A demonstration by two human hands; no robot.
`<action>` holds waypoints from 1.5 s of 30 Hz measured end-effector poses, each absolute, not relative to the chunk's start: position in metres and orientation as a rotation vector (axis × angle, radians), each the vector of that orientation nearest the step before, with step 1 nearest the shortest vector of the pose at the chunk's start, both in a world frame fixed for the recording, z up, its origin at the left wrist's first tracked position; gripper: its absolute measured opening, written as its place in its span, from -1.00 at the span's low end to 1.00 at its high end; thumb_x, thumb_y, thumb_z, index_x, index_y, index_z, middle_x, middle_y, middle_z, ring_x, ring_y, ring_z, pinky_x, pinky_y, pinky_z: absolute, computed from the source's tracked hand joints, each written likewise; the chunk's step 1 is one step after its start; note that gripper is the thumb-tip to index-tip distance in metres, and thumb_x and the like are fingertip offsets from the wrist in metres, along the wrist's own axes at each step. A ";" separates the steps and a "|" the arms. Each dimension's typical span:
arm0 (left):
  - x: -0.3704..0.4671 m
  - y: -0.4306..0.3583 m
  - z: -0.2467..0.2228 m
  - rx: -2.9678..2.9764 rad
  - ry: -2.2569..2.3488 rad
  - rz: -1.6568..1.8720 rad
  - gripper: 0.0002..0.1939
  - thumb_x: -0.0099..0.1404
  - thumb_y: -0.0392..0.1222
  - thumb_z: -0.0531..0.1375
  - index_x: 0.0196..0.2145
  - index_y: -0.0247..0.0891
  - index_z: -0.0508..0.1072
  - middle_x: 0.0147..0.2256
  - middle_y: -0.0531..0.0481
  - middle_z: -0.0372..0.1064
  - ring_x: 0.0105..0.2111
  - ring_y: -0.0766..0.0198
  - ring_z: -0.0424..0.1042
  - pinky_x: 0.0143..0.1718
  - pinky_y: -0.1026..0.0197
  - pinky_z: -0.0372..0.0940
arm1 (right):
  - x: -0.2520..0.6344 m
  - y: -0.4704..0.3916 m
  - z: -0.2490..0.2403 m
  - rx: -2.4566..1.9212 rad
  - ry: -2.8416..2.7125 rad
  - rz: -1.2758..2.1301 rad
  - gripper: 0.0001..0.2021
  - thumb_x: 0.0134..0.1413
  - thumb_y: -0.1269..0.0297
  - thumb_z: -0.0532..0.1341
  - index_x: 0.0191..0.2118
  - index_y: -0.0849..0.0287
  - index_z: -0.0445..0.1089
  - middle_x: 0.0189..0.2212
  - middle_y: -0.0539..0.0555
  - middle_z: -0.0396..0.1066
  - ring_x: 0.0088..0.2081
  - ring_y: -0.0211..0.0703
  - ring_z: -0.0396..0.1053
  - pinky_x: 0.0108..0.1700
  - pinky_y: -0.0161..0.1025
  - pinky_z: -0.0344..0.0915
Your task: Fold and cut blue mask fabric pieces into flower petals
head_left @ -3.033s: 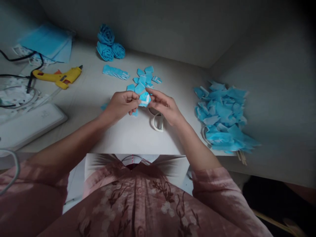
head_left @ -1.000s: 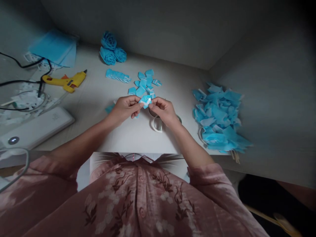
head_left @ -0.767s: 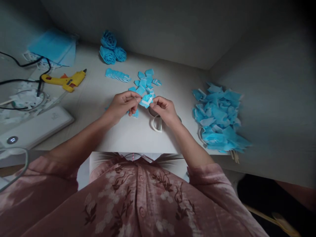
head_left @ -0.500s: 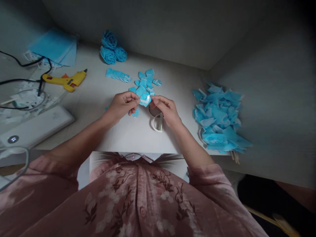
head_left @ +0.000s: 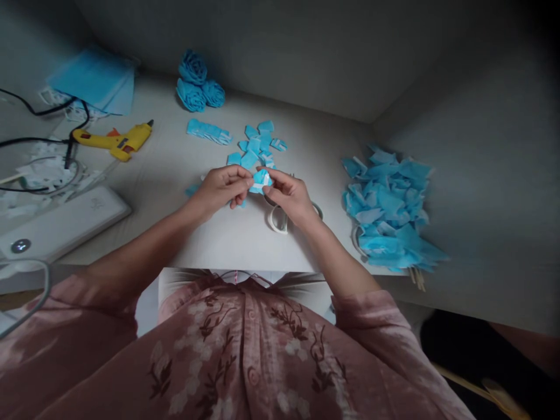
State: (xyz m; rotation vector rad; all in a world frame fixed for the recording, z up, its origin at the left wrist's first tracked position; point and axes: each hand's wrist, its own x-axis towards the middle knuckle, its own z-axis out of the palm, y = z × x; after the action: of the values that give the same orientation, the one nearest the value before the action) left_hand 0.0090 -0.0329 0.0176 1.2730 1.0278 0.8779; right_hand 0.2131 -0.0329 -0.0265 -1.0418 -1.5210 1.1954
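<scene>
Between my two hands is a small folded piece of blue and white mask fabric [head_left: 261, 181]. My left hand [head_left: 225, 185] pinches its left edge, and my right hand [head_left: 289, 192] has thumb and fingers closed on its right side. Just beyond lie several similar folded blue pieces [head_left: 259, 143] in a loose cluster on the table. A pair of scissors [head_left: 279, 220] with white handles rests under my right hand, its blades mostly hidden. Left of the cluster is a row of overlapping folded pieces [head_left: 209, 132].
Three blue fabric roses [head_left: 192, 94] stand at the back. To the left are a yellow glue gun [head_left: 125, 142], a stack of blue masks [head_left: 94, 81], black cables and a white power bank [head_left: 65, 224]. A heap of blue fabric scraps [head_left: 389, 204] lies at the right edge.
The fabric piece has turned and risen slightly between my fingers. My right hand has shifted its hold so the thumb lies over the piece, and more of the scissors' handles shows.
</scene>
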 end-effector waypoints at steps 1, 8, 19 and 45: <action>0.009 -0.033 0.017 1.289 1.031 0.858 -0.87 0.16 -0.23 0.34 -0.36 -0.25 0.45 -0.62 0.13 0.34 -0.64 0.42 0.28 -0.64 0.36 0.15 | 0.212 -0.034 -0.025 -1.043 -1.541 1.189 -0.50 0.05 -0.01 0.42 0.09 0.05 0.61 -0.34 -0.03 0.42 -0.31 -0.21 0.28 -0.16 -0.20 0.33; 0.008 -0.031 0.012 1.329 1.026 0.870 -0.84 0.10 -0.21 0.37 -0.45 -0.25 0.43 -0.64 0.12 0.33 -0.65 0.43 0.26 -0.64 0.37 0.15 | 0.210 -0.036 -0.019 -1.057 -1.578 1.173 -0.56 0.06 0.07 0.39 0.06 0.06 0.63 -0.41 -0.07 0.34 -0.34 -0.24 0.22 -0.16 -0.21 0.32; 0.008 -0.032 0.010 1.348 1.029 0.870 -0.81 0.11 -0.20 0.39 -0.44 -0.25 0.43 -0.63 0.12 0.34 -0.65 0.43 0.26 -0.64 0.37 0.15 | 0.216 -0.034 -0.013 -1.020 -1.486 1.273 -0.43 0.01 -0.14 0.47 0.10 0.02 0.56 -0.22 0.02 0.52 -0.20 -0.16 0.43 -0.06 -0.16 0.42; -0.002 -0.025 0.014 1.557 1.082 0.841 -0.93 0.15 -0.26 0.30 -0.47 -0.27 0.51 -0.51 0.08 0.36 -0.49 0.39 0.26 -0.42 0.31 0.12 | 0.212 -0.042 -0.011 -0.985 -1.721 1.260 -0.32 0.14 -0.15 0.40 0.31 -0.01 0.41 -0.27 0.00 0.49 -0.27 -0.17 0.40 -0.16 -0.18 0.42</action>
State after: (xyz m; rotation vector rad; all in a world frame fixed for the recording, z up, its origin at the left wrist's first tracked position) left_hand -0.0015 -0.0247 0.0140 1.5571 1.0821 0.8407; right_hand 0.2117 -0.0422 -0.0106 -0.9854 -1.7206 1.2603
